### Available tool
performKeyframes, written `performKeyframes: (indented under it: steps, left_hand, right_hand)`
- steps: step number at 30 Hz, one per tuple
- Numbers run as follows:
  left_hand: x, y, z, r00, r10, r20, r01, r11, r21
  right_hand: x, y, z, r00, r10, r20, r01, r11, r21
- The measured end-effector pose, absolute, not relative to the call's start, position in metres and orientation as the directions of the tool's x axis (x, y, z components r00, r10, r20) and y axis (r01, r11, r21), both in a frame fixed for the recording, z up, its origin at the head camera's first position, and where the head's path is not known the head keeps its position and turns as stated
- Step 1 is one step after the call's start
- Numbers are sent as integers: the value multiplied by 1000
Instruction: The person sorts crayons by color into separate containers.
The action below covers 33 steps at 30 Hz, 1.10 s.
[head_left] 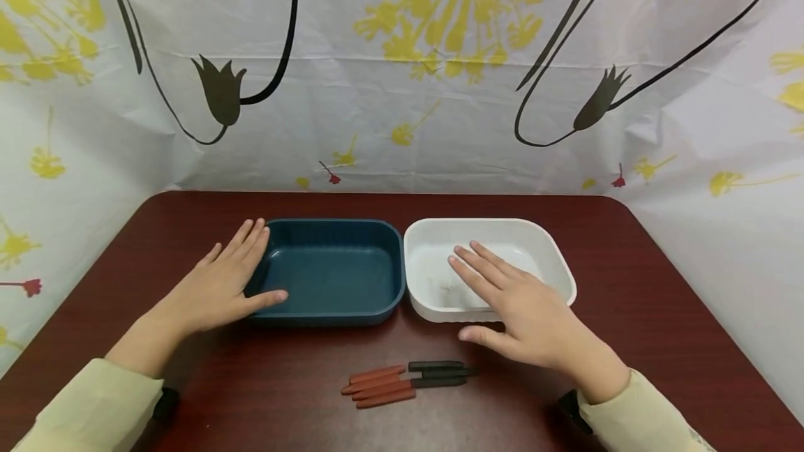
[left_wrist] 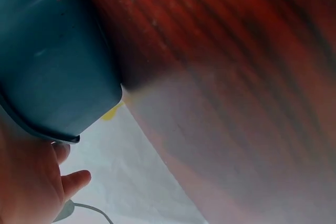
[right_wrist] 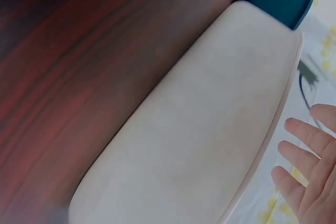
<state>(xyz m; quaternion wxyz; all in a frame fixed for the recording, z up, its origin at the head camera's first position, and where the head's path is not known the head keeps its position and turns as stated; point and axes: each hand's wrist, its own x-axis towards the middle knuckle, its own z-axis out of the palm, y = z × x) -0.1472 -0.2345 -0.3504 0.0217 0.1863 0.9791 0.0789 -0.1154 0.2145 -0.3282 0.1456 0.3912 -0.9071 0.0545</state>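
Observation:
My left hand [head_left: 220, 284] lies over the left end of a dark blue tray [head_left: 333, 281], fingers straight and thumb spread across its near corner. The left wrist view shows that hand [left_wrist: 31, 177] by the blue tray's rim; whether it touches is hard to tell. My right hand [head_left: 530, 312] is spread above the right part of a white tray [head_left: 540, 250], holding nothing. In the right wrist view its straight fingers [right_wrist: 299, 156] stand apart from the white tray's wall [right_wrist: 194, 119]. Nearer me lie several reddish-brown crayon-like sticks [head_left: 384, 387] and several black ones [head_left: 440, 382].
Both trays stand side by side on a dark red-brown table [head_left: 283, 382], nearly touching. Faint dark marks show on the white tray's floor. Behind and at the sides hangs a white cloth [head_left: 352, 110] with yellow and dark flower prints.

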Motion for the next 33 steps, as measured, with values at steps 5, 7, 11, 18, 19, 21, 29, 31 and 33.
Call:
performKeyframes:
  steps: [5,7,11,18,19,21,29,31,33]
  left_hand:
    - [-146,-234,-350,-929,369,-37,358,918,171]
    - [-146,-233,-350,-928,370,-39,358,918,172]
    - [-146,-233,-350,-925,379,-37,368,913,174]
    - [-147,-234,-350,-922,386,-41,371,907,197]
    - [-148,-234,-350,-921,388,-41,374,906,198]
    - [-148,-233,-349,-919,392,-41,376,903,206]
    - [-150,-232,-346,-912,407,-44,386,890,242]
    - [-150,-232,-346,-912,408,-46,385,888,249]
    - [-150,-233,-346,-912,408,-50,384,888,252]
  right_hand:
    - [-112,199,-330,-623,-726,292,-758,652,3]
    - [-110,193,-332,-605,-742,289,-774,633,6]
    - [-107,183,-334,-573,-771,278,-801,599,8]
    - [-100,169,-338,-458,-836,301,-876,483,7]
    - [-99,167,-338,-436,-846,308,-888,460,6]
    - [-98,163,-339,-392,-862,323,-908,418,13]
    - [-100,148,-344,-266,-911,317,-963,268,-35]
    - [-101,143,-345,-262,-919,294,-965,255,-64]
    - [-103,138,-346,-272,-927,259,-962,255,-99]
